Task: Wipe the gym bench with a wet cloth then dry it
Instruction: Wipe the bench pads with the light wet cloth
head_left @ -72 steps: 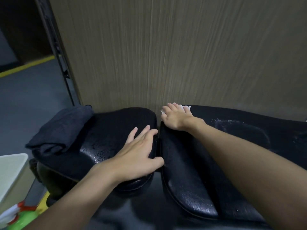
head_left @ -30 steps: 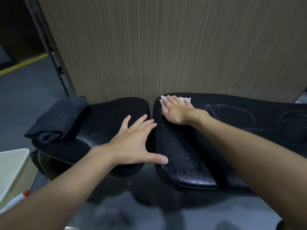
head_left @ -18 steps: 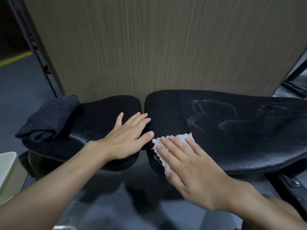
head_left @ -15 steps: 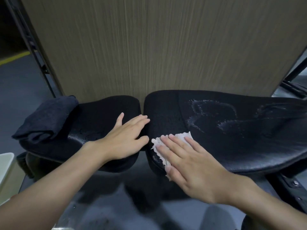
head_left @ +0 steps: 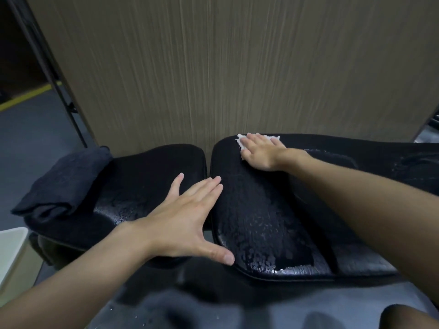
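The black gym bench has two pads: a small seat pad [head_left: 140,179] on the left and a long back pad [head_left: 266,224] on the right, both beaded with water. My right hand [head_left: 260,153] presses flat on a white wet cloth [head_left: 241,141] at the far edge of the long pad, by the wall. Only the cloth's edges show past the fingers. My left hand [head_left: 187,219] lies flat with fingers spread on the seat pad, its thumb across the gap between the pads. A folded dark towel [head_left: 64,184] rests on the seat pad's left end.
A wood-grain wall panel [head_left: 213,67] stands directly behind the bench. A pale bin [head_left: 11,252] sits at the lower left. Grey floor [head_left: 28,138] with a yellow line lies to the left, beside a dark metal frame post [head_left: 59,86].
My right hand has slid the white cloth from the long pad's near edge to its far edge by the wall. My left hand stays on the seat pad.
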The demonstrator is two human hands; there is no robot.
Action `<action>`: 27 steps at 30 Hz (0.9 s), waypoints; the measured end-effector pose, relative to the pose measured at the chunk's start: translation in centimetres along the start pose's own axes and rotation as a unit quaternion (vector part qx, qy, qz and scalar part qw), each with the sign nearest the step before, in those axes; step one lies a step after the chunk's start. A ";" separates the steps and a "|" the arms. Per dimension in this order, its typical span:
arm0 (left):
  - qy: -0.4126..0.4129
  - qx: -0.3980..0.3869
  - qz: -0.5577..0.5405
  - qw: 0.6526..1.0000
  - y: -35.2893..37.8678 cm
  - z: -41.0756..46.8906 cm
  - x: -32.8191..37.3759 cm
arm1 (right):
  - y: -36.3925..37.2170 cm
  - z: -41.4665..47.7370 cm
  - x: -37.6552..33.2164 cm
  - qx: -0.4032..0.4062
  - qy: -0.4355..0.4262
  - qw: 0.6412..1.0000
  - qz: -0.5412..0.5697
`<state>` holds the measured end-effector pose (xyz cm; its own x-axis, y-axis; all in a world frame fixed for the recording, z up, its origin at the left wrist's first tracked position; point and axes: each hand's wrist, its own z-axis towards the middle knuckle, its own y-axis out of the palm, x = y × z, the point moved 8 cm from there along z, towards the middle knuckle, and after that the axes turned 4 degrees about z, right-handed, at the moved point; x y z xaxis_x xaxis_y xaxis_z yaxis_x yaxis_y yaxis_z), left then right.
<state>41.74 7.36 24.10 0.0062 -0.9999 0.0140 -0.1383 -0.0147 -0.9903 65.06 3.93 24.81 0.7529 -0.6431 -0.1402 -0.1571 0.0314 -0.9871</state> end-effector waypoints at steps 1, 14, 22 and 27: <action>-0.002 0.004 0.000 1.000 0.0 0.0 0.0 | -0.2 1.0 0.5 -0.003 0.014 1.000 0.003; -0.013 0.021 -0.014 1.000 -0.4 -0.1 0.1 | 1.2 -11.1 -3.4 -0.023 -0.052 0.998 -0.013; -0.026 0.008 -0.031 0.999 -0.5 -0.1 0.1 | 2.0 -25.1 -5.6 0.019 -0.137 0.990 -0.024; -0.033 -0.017 -0.073 0.997 -0.6 -0.1 1.3 | -0.8 -23.4 -4.1 -0.022 -0.066 0.994 0.088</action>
<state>41.73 6.09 24.76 0.0945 -0.9846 0.1474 -0.1654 -0.1615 -0.9729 47.17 -11.40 27.95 0.7876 -0.5248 -0.3230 -0.3200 0.0996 -0.9422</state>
